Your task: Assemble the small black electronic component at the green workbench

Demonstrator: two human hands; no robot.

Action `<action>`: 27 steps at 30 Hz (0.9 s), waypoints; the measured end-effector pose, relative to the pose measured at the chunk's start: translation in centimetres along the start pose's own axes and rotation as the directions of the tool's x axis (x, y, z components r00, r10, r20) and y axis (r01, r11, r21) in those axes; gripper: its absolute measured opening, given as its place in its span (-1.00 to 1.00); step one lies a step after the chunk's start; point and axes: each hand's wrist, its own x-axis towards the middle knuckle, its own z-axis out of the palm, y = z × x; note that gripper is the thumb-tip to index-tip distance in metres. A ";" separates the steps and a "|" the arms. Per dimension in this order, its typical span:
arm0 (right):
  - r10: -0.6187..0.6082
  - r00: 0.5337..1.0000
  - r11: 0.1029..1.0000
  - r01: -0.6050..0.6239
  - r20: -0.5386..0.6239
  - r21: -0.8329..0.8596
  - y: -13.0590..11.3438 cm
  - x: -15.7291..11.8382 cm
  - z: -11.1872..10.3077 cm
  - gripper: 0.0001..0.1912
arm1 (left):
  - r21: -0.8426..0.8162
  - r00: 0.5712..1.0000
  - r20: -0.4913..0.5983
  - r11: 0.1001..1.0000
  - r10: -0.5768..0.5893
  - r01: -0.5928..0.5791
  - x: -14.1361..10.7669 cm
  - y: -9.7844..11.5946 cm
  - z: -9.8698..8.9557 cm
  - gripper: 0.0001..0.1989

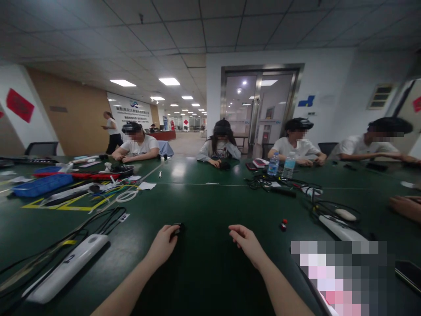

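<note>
My left hand (164, 244) rests over the dark green table, its fingers closed on a small black object (178, 227) whose kind I cannot make out. Part of that object is hidden under the fingertips. To the right, my right hand (247, 244) hovers at or just above the table with loosely bent fingers slightly apart, and nothing shows in them. Right of it lies a small red and black item (283, 225), apart from the hand and too small to name.
White power strips (70, 267) with cables lie left and right (344, 228). A blue tray (42, 186) sits at the far left. Two water bottles (273, 164) stand beyond tangled black cables. A blurred-out screen (329, 281) is near right. Several people in headsets sit around the table.
</note>
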 end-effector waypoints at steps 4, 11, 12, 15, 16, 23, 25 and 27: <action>-0.008 1.000 1.000 0.008 0.001 0.010 -0.3 -0.3 0.0 -0.72 | -0.113 0.984 0.141 0.989 0.108 -0.092 -0.1 5.1 2.9 -0.63; -0.157 0.987 0.986 0.155 -0.025 -0.068 0.1 0.2 0.3 -0.71 | -0.257 0.940 0.261 0.954 0.222 -0.154 -1.1 12.3 5.9 -0.66; -0.174 0.985 0.981 0.172 -0.016 -0.092 0.0 0.1 0.3 -0.70 | -0.268 0.939 0.250 0.949 0.235 -0.166 -1.3 12.6 6.1 -0.66; -0.192 0.980 0.954 0.199 0.053 -0.225 -0.7 -0.4 0.2 -0.68 | -0.307 0.936 0.232 0.933 0.265 -0.188 -1.7 12.6 6.2 -0.65; -0.193 0.977 0.936 0.211 0.091 -0.280 -1.0 -0.7 0.2 -0.68 | -0.320 0.933 0.235 0.928 0.272 -0.190 -1.8 12.4 6.2 -0.64; -0.227 0.959 0.868 0.279 0.173 -0.411 -2.7 -2.0 0.3 -0.69 | -0.353 0.948 0.259 0.932 0.184 -0.084 -1.2 11.4 6.7 -0.57; -0.225 0.959 0.859 0.280 0.175 -0.428 -2.4 -1.8 0.3 -0.69 | -0.378 0.948 0.275 0.924 0.159 -0.046 -1.1 11.0 7.0 -0.51; -0.207 0.962 0.851 0.267 0.179 -0.452 -2.0 -1.6 0.3 -0.72 | -0.388 0.947 0.287 0.921 0.144 -0.023 -1.0 10.8 7.2 -0.49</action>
